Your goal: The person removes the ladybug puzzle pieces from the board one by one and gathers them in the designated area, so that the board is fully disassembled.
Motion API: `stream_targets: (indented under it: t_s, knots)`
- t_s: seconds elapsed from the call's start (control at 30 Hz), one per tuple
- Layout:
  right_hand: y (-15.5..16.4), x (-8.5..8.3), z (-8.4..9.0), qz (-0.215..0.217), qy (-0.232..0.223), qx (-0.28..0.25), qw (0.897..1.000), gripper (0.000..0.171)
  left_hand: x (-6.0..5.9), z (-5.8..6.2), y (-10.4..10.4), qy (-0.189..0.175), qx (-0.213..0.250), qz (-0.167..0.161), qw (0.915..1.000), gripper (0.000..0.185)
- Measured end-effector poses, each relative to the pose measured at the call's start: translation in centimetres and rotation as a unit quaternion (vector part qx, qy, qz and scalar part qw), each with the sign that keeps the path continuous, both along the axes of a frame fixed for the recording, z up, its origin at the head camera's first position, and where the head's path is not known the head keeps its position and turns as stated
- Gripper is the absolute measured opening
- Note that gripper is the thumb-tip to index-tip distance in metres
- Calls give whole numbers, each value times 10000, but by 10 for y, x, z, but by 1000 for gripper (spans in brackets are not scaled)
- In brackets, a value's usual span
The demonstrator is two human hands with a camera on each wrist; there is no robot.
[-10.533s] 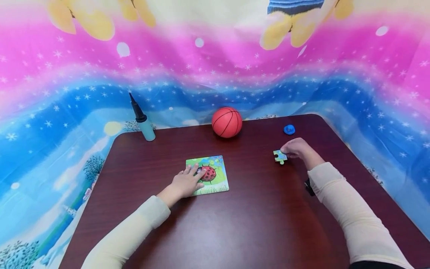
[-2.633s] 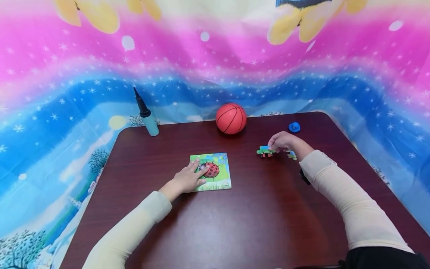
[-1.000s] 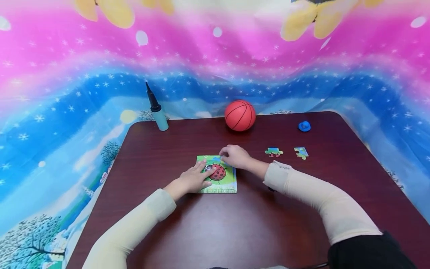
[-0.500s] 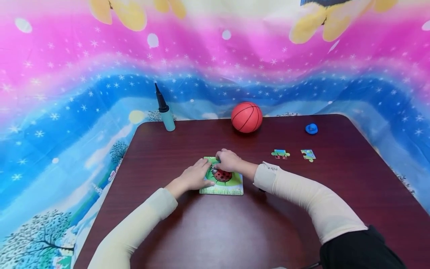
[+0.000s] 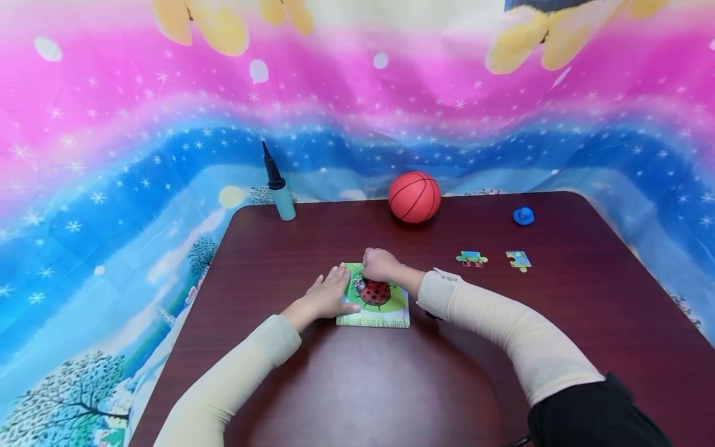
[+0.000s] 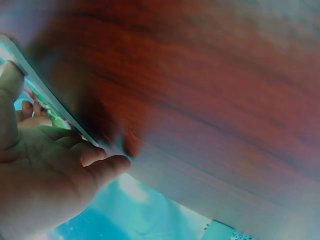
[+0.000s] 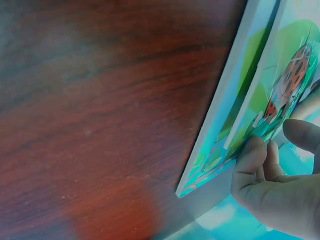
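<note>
I see the ladybird puzzle [image 5: 374,298] lying near the middle of the surface [image 5: 346,385]. My right hand [image 5: 380,266] curls its fingers, pinching a piece at the puzzle's far edge. My left hand [image 5: 326,297] rests flat, fingers straight, on its left edge.

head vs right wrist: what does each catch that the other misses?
Head only: ball, pump, blue cap, two loose pieces, left hand flat on the puzzle. Right wrist only: a piece tilted up off the board, right hand's fingertips at its edge. Both: puzzle, right hand, table.
</note>
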State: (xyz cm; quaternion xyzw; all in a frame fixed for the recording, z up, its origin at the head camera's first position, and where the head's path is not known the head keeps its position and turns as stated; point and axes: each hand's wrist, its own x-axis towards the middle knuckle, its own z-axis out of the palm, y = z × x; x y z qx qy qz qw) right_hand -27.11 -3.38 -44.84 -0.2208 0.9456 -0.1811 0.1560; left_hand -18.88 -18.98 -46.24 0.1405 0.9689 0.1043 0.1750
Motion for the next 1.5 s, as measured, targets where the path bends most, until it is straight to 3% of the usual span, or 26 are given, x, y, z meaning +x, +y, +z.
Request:
stream_targets:
  t_s: [0.33, 0.47, 0.63, 0.83, 1.27, 1.5]
  knots:
    - [7, -3, -2, -162, -96, -557, 9983, 15, -2, -6, 4, -172, 6, 82, 9998, 100]
    - [11, -6, -2, -400, -481, -928, 9937, 15, -3, -7, 6, -211, -57, 85, 9997, 102]
    - [15, -9, -5, -872, -1428, -1356, 9765, 13, -3, -9, 8, -285, -83, 91, 9995, 102]
    - [16, -12, -8, -1081, -2088, -1879, 9536, 11, 0, -9, 8, -398, -55, 152, 9991, 103]
    - [5, -5, 0, -1185, -2854, -2533, 9167, 11, -1, -5, -1, -368, -57, 140, 9992, 102]
    - [5, -11, 10, -862, -2747, -2800, 9158, 9, -9, 0, -2, -237, -239, 52, 9994, 101]
